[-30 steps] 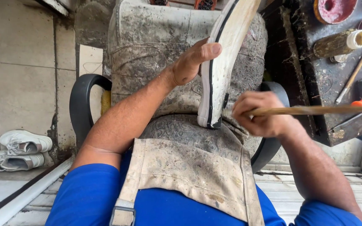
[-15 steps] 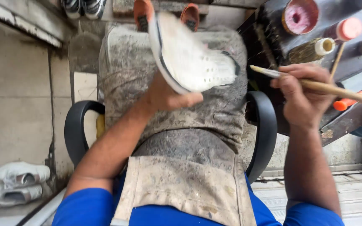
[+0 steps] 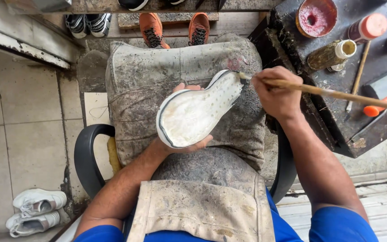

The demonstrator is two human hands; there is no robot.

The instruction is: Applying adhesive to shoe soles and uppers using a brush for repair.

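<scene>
A white shoe sole [image 3: 198,112] with a dark rim lies face up over my lap, its inner side dotted with small holes. My left hand [image 3: 181,144] cups it from underneath, fingers curled along its lower edge. My right hand [image 3: 277,93] grips a long wooden brush [image 3: 332,93] whose tip touches the sole's upper right end. A stained grey apron [image 3: 157,80] covers my knees beneath the sole.
A dark workbench [image 3: 337,121] at the right carries a red glue tin [image 3: 315,17], a bottle [image 3: 332,54], an orange-capped container [image 3: 366,27] and an orange-handled tool [image 3: 381,105]. Orange shoes [image 3: 152,29] are on my feet. White sneakers [image 3: 36,210] lie at lower left. Black chair arm [image 3: 86,152].
My left hand has lowered and turned the sole from upright to lying flat, inner face up. My right hand brought the brush tip onto the sole's end.
</scene>
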